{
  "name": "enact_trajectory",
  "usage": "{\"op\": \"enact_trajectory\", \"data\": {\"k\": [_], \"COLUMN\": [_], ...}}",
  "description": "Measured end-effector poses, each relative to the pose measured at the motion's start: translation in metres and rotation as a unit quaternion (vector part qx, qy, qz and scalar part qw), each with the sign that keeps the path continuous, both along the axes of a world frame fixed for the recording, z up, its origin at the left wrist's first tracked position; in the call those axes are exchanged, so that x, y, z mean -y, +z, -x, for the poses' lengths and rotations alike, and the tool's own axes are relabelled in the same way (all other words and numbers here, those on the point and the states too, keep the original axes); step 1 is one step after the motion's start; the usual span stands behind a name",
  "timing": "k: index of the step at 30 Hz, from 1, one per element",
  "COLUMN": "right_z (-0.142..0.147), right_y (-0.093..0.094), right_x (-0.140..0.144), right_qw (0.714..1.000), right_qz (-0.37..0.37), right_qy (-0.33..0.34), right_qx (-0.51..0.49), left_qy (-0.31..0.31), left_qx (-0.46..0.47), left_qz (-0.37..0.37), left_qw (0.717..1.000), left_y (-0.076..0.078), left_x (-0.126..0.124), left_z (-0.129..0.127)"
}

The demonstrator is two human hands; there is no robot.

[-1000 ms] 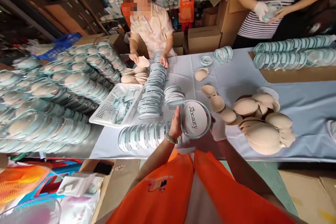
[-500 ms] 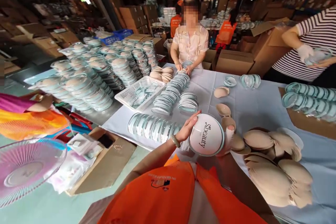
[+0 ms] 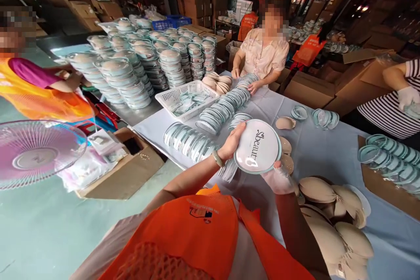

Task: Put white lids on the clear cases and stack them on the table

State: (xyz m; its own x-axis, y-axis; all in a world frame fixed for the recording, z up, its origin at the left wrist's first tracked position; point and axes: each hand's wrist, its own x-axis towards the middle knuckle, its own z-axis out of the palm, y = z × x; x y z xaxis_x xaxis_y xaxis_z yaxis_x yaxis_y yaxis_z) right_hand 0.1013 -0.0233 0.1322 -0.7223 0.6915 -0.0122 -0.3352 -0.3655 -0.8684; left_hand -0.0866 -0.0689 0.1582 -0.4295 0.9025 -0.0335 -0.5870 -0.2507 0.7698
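Both my hands hold a round case (image 3: 257, 146) with a teal rim, its white face printed with "beauty" lettering and tilted up toward me. My left hand (image 3: 232, 143), a bangle at its wrist, grips the left edge. At the lower right edge is my right hand (image 3: 278, 178), in a whitish glove with a bare fingertip showing; its other fingers are partly hidden behind the case. Beyond my left wrist lies a row of similar round cases (image 3: 188, 142). Beige bra cups (image 3: 320, 190) are heaped to the right of my right forearm, with smaller beige cups (image 3: 286, 123) behind the case.
A white basket (image 3: 164, 98) of small packets stands on the cloth-covered table (image 3: 305, 153). Tall stacks of filled cases (image 3: 121, 78) rise at the left. A co-worker (image 3: 264, 54) handles a line of cases opposite. A pink fan (image 3: 39, 153) and a carton (image 3: 114, 173) are at the left.
My view has swung left. My right hand has shifted from the case's right side to its lower right edge. The co-worker opposite has moved one hand off the row of cases.
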Motion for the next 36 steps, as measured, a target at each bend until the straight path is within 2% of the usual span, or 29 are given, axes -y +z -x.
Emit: {"op": "enact_trajectory", "data": {"k": [2, 4, 8, 11, 14, 16, 18, 21, 26, 30, 36], "right_z": [0.01, 0.02, 0.032, 0.035, 0.037, 0.038, 0.04, 0.042, 0.038, 0.033, 0.036], "right_y": [0.015, 0.027, 0.043, 0.049, 0.055, 0.057, 0.058, 0.054, 0.042, 0.04, 0.053], "right_x": [-0.002, -0.006, -0.017, -0.022, -0.023, -0.022, -0.022, -0.024, -0.033, -0.034, -0.014], "right_qw": [0.999, 0.992, 0.977, 0.973, 0.974, 0.973, 0.967, 0.961, 0.961, 0.96, 0.944], "right_qz": [-0.035, -0.069, -0.11, -0.109, -0.11, -0.129, -0.143, -0.115, -0.077, -0.088, -0.121], "right_qy": [-0.041, -0.105, -0.182, -0.203, -0.196, -0.193, -0.211, -0.253, -0.265, -0.265, -0.307], "right_qx": [-0.002, 0.0, -0.008, -0.011, 0.0, 0.006, 0.011, 0.016, 0.011, 0.017, 0.023], "left_qy": [-0.008, 0.01, 0.053, 0.006, -0.036, -0.026, 0.015, 0.064, -0.017, -0.043, -0.078], "left_qx": [0.041, 0.07, 0.061, 0.008, -0.098, -0.169, -0.201, -0.158, -0.023, -0.001, 0.008], "left_qz": [-0.014, -0.033, -0.096, -0.138, -0.15, -0.153, -0.153, -0.134, -0.072, -0.077, -0.096], "left_qw": [0.999, 0.997, 0.992, 0.99, 0.983, 0.973, 0.967, 0.976, 0.997, 0.996, 0.992], "left_y": [0.004, 0.007, 0.006, 0.003, -0.001, -0.003, -0.004, -0.005, -0.008, -0.012, -0.013], "left_x": [-0.003, -0.007, -0.01, -0.004, 0.007, 0.012, 0.015, 0.016, 0.013, 0.01, 0.007], "left_z": [0.002, 0.004, 0.013, 0.022, 0.026, 0.024, 0.019, 0.014, 0.018, 0.021, 0.019]}}
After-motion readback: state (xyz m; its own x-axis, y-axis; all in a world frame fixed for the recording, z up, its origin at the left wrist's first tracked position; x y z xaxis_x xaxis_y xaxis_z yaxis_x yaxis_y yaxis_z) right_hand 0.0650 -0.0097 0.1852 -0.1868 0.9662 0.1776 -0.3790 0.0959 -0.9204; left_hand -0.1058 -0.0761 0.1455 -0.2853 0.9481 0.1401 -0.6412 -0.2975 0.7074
